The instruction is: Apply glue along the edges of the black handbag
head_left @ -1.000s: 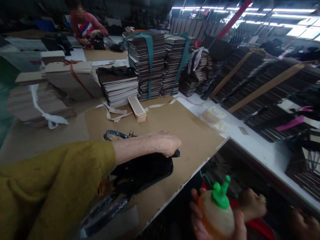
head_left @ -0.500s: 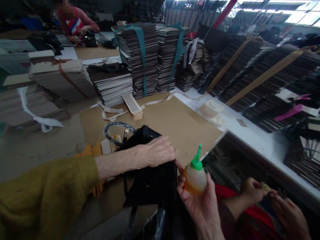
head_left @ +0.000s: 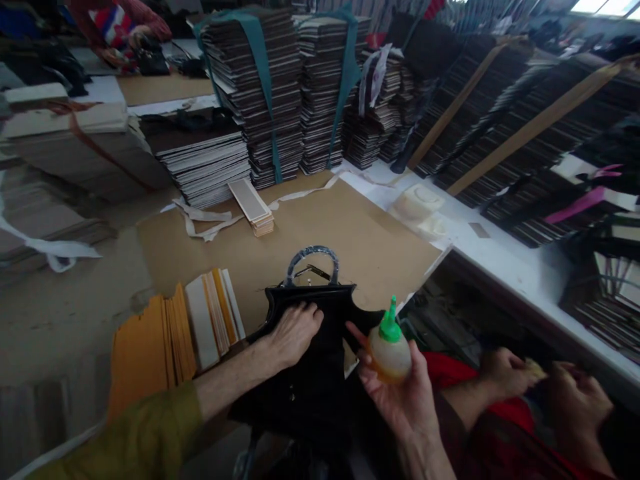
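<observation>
- Two tied stacks of board (head_left: 107, 150) at far left, and a brown sheet (head_left: 320, 220) spreading rightward from them across the worktable!
- Orange strips (head_left: 150, 340) next, packed on edge, with white strips (head_left: 203, 320) just beside, tight along the left forearm's outer side.
- Left hand (head_left: 295, 333), fingers loosely bent, pressed to the black handbag (head_left: 330, 353) just below its rim; whether it pinches any material, I cannot tell.
- Handbag front and centre, close to the wearer, its film-wrapped handle (head_left: 313, 251) arching up; beyond that, a broad run of brown sheet reaches the cream card pile (head_left: 253, 203) and strapped bundles (head_left: 275, 87).
- Right hand (head_left: 400, 407), curled snugly round a squeeze bottle (head_left: 390, 353), green nozzle up, just beside the bag's right side.
- Table edge (head_left: 425, 273) slants down behind the bottle, with another person's hands (head_left: 515, 373) past it, close to the right forearm.
</observation>
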The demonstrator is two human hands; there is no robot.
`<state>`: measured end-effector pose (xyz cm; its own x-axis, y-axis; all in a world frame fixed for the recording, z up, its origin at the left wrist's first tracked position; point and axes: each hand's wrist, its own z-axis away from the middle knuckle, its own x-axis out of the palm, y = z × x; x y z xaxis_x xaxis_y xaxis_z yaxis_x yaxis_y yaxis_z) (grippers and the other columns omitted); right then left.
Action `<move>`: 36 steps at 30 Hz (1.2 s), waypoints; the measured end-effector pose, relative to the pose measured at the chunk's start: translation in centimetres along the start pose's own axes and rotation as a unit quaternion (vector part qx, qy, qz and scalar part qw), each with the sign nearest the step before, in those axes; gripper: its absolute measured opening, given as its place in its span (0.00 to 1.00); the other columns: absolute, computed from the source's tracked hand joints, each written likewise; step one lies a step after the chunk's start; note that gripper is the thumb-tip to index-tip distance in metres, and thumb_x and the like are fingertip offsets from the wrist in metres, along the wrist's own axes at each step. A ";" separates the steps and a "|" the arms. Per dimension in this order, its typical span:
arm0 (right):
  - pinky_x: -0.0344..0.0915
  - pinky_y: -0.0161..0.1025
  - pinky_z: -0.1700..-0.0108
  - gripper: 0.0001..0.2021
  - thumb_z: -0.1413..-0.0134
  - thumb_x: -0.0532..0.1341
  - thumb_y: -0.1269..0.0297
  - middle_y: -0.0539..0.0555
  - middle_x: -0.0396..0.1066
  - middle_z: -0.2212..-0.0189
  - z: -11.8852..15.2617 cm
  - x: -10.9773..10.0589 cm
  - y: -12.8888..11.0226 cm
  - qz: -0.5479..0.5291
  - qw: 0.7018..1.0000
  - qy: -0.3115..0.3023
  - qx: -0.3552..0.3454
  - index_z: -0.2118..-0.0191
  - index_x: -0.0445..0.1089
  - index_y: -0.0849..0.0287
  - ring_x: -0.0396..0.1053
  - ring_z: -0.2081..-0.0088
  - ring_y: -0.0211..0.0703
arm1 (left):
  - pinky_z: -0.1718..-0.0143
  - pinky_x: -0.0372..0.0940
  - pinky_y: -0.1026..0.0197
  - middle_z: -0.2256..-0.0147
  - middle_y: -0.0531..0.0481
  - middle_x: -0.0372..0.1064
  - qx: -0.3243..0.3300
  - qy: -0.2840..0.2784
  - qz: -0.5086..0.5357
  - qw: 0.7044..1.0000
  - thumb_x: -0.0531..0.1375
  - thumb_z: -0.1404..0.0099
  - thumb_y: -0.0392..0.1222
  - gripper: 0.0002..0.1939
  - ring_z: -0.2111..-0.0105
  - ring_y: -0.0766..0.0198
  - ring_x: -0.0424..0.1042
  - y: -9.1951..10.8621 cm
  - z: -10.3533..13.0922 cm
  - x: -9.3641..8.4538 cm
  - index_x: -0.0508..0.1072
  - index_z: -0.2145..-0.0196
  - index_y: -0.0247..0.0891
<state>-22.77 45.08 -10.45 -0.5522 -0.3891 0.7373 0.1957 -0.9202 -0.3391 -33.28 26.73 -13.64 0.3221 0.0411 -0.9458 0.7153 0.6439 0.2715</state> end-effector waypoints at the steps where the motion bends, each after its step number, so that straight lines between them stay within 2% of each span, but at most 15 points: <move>1: 0.64 0.33 0.72 0.27 0.58 0.67 0.50 0.74 0.59 0.44 -0.5 0.1 -0.5 0.008 1.000 -0.001 -0.010 0.53 0.66 0.61 0.65 0.70 0.38 | 0.53 0.66 0.41 0.50 0.36 0.62 -0.022 -0.002 0.001 1.000 0.53 0.37 0.29 0.14 0.50 0.42 0.64 -0.1 0.0 0.9 0.65 0.52 0.29; 3: 0.64 0.32 0.73 0.29 0.58 0.67 0.50 0.75 0.59 0.45 -1.7 0.4 -1.2 0.012 1.000 -0.011 -0.016 0.52 0.64 0.60 0.65 0.71 0.38 | 0.44 0.57 0.36 0.44 0.34 0.56 -0.040 -0.022 0.011 0.999 0.51 0.33 0.35 0.17 0.43 0.38 0.55 -0.3 0.0 2.5 0.63 0.47 0.29; 5: 0.63 0.31 0.73 0.28 0.56 0.65 0.49 0.74 0.62 0.46 -3.0 0.6 -1.6 0.006 0.999 -0.033 -0.013 0.52 0.63 0.60 0.65 0.71 0.37 | 0.42 0.54 0.38 0.42 0.35 0.54 -0.029 -0.045 0.022 0.998 0.49 0.30 0.38 0.17 0.41 0.39 0.52 -0.1 -0.1 3.3 0.62 0.46 0.31; 8: 0.63 0.30 0.72 0.25 0.54 0.64 0.48 0.71 0.66 0.50 -4.4 0.5 -1.5 -0.003 0.998 -0.061 -0.014 0.53 0.64 0.59 0.65 0.71 0.36 | 0.43 0.59 0.45 0.40 0.40 0.52 0.060 -0.056 0.043 0.996 0.50 0.36 0.28 0.23 0.43 0.45 0.56 0.9 -0.9 3.0 0.58 0.43 0.35; 11: 0.63 0.29 0.73 0.25 0.54 0.63 0.47 0.71 0.66 0.50 -5.2 0.4 -1.2 -0.013 0.997 -0.072 -0.010 0.55 0.65 0.60 0.66 0.71 0.36 | 0.45 0.62 0.46 0.40 0.44 0.53 0.153 -0.075 0.088 0.981 0.50 0.43 0.23 0.33 0.46 0.49 0.60 2.1 -2.2 1.9 0.53 0.41 0.37; 14: 0.62 0.29 0.74 0.26 0.55 0.64 0.47 0.71 0.64 0.47 -5.6 0.4 -1.2 -0.009 0.997 -0.077 -0.005 0.55 0.66 0.60 0.66 0.71 0.37 | 0.49 0.65 0.43 0.42 0.42 0.55 0.171 -0.137 0.117 0.969 0.51 0.47 0.21 0.35 0.47 0.46 0.62 2.8 -3.4 1.5 0.56 0.42 0.38; 17: 0.62 0.29 0.75 0.27 0.56 0.66 0.48 0.70 0.65 0.48 -5.8 0.4 -1.6 0.008 0.998 -0.069 -0.004 0.53 0.66 0.60 0.68 0.71 0.39 | 0.48 0.63 0.38 0.42 0.41 0.55 0.195 -0.179 0.115 0.958 0.53 0.49 0.20 0.36 0.44 0.43 0.58 2.9 -3.9 2.0 0.58 0.43 0.40; 21: 0.64 0.31 0.76 0.29 0.58 0.67 0.47 0.65 0.71 0.55 -5.8 0.2 -2.0 0.034 0.998 -0.049 -0.015 0.53 0.68 0.62 0.69 0.71 0.41 | 0.46 0.63 0.43 0.43 0.41 0.56 0.191 -0.147 0.151 0.959 0.51 0.42 0.22 0.30 0.45 0.48 0.60 2.2 -3.6 3.6 0.58 0.43 0.40; 23: 0.66 0.30 0.76 0.29 0.60 0.68 0.46 0.62 0.73 0.59 -5.5 0.0 -2.1 0.046 0.998 -0.034 -0.024 0.55 0.70 0.62 0.70 0.71 0.42 | 0.44 0.61 0.46 0.42 0.40 0.54 0.183 -0.141 0.147 0.962 0.54 0.42 0.26 0.28 0.44 0.49 0.59 1.6 -3.2 3.7 0.58 0.44 0.37; 27: 0.69 0.32 0.73 0.24 0.64 0.71 0.51 0.57 0.74 0.62 -4.3 -0.2 -2.7 0.064 0.996 -0.009 -0.054 0.60 0.72 0.59 0.72 0.68 0.45 | 0.44 0.61 0.46 0.45 0.37 0.58 0.131 -0.133 0.077 0.979 0.54 0.47 0.24 0.23 0.44 0.46 0.59 0.9 -2.5 1.6 0.66 0.52 0.31; 29: 0.70 0.33 0.71 0.22 0.63 0.72 0.54 0.56 0.74 0.62 -3.3 -0.4 -3.1 0.080 0.994 -0.010 -0.073 0.60 0.73 0.57 0.72 0.67 0.46 | 0.43 0.60 0.46 0.42 0.35 0.53 0.100 -0.123 0.061 0.985 0.51 0.49 0.22 0.26 0.42 0.45 0.55 0.7 -2.6 0.2 0.67 0.52 0.30; 31: 0.71 0.34 0.70 0.21 0.62 0.71 0.55 0.56 0.74 0.63 -2.1 -0.7 -3.5 0.102 0.991 -0.015 -0.091 0.59 0.73 0.56 0.72 0.67 0.46 | 0.39 0.54 0.48 0.38 0.35 0.45 0.085 -0.128 0.079 0.985 0.51 0.51 0.21 0.29 0.38 0.46 0.48 0.4 -2.8 -0.7 0.67 0.50 0.30; 33: 0.70 0.35 0.70 0.22 0.61 0.70 0.54 0.56 0.73 0.62 -0.7 -1.2 -3.8 0.123 0.986 -0.003 -0.108 0.57 0.72 0.54 0.72 0.65 0.46 | 0.36 0.49 0.51 0.37 0.37 0.43 0.078 -0.126 0.110 0.983 0.52 0.52 0.22 0.28 0.37 0.50 0.45 0.0 -3.1 -1.0 0.69 0.51 0.31; 36: 0.70 0.36 0.69 0.28 0.63 0.70 0.54 0.58 0.71 0.58 1.5 -1.6 -4.5 0.173 0.975 0.059 -0.124 0.53 0.67 0.53 0.70 0.62 0.48 | 0.36 0.47 0.51 0.38 0.39 0.47 0.087 -0.107 0.125 0.982 0.54 0.54 0.23 0.25 0.37 0.51 0.46 -0.8 -3.4 -0.7 0.73 0.57 0.31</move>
<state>-21.51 49.78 -9.20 -0.5804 -0.6530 0.4865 0.1922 -0.6904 -0.6974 -36.20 28.82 -13.80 0.6110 0.0077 -0.7916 0.6866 0.4926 0.5348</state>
